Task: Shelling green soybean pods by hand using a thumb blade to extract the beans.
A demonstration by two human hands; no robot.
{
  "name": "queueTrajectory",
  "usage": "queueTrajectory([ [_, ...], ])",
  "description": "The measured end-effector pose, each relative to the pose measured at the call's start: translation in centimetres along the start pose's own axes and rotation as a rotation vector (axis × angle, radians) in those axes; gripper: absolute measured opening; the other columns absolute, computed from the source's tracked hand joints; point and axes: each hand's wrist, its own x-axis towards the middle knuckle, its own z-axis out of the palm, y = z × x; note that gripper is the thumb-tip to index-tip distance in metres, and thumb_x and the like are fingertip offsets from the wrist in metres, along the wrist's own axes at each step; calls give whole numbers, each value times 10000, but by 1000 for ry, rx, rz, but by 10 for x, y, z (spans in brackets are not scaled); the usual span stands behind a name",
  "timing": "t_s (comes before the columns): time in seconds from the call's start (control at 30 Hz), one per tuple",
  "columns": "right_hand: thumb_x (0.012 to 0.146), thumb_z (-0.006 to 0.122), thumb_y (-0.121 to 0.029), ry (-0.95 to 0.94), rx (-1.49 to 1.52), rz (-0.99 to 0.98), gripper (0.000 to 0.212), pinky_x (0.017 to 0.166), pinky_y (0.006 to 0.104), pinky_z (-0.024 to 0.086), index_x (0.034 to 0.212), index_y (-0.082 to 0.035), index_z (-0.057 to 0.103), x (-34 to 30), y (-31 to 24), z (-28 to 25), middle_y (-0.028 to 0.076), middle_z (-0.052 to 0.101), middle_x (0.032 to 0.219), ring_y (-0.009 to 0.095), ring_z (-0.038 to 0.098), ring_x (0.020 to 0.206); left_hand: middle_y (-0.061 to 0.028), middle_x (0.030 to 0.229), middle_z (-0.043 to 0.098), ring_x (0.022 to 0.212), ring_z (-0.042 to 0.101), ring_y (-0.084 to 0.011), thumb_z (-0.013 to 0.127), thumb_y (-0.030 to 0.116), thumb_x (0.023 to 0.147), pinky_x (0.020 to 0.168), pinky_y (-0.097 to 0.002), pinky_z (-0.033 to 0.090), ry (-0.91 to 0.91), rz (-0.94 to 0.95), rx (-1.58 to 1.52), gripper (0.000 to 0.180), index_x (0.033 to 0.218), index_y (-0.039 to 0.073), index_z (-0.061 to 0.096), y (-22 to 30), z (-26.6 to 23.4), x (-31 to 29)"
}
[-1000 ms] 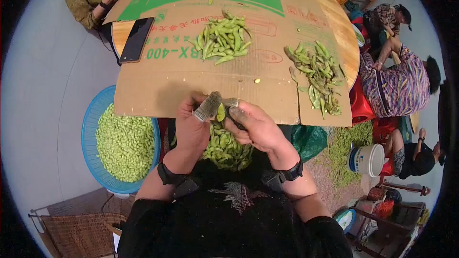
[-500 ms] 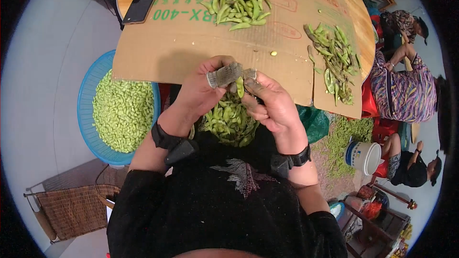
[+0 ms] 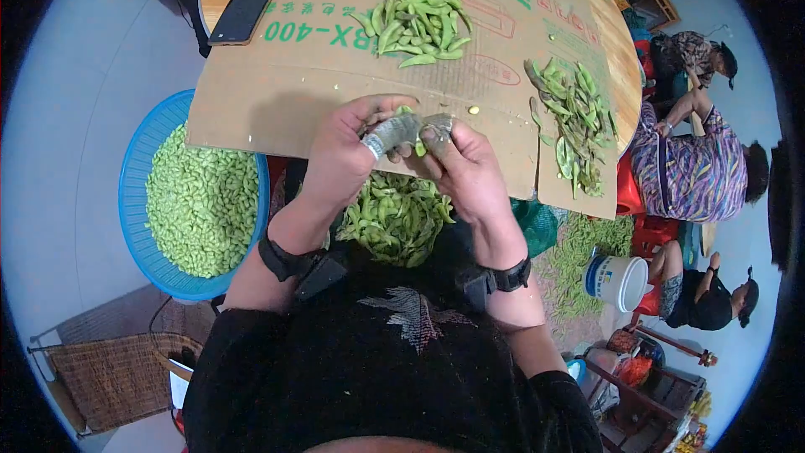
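My left hand point(image 3: 348, 141) and right hand point(image 3: 471, 169) pinch a green pod point(image 3: 421, 149) above the near cardboard point(image 3: 503, 141) on the wooden table point(image 3: 627, 75); grey floor point(image 3: 71, 201) lies left.

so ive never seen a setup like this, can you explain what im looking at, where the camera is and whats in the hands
There is no machine here, only a person's left hand and right hand, with grey covers on what look like the thumbs. The view comes from a fisheye camera worn on the head, looking down, so straight edges bend. The hands meet around a green bean pod, mostly hidden by the fingers. Beyond them, a cardboard sheet on the table bears a black phone, a middle pod pile and a right pod pile. At left, a blue basket holds shelled beans.
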Motion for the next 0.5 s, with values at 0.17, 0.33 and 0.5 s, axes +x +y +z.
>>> queueTrajectory([
  [0.17,855,516,-228,413,-1064,-608,229,555,386,459,874,-3,556,65,-16,-22,167,607,680,322,601,635,-52,893,611,801,575,-120,479,-11,838,703,-259,486,20,-92,153,363,1195,41,516,9,-3,-6],
  [0.33,768,514,-116,319,-1391,-439,149,584,483,460,876,-13,517,81,-14,-23,239,568,666,408,569,654,-100,1015,590,937,565,-175,472,-10,838,753,-272,505,-454,39,599,324,1152,29,542,21,-5,-23],
  [0.5,775,549,-142,318,-1206,-594,158,561,463,455,840,-2,513,63,-14,-25,252,543,645,409,555,615,18,894,557,682,478,-33,492,33,862,550,-196,392,-95,-71,382,371,1232,33,460,22,0,-22],
])
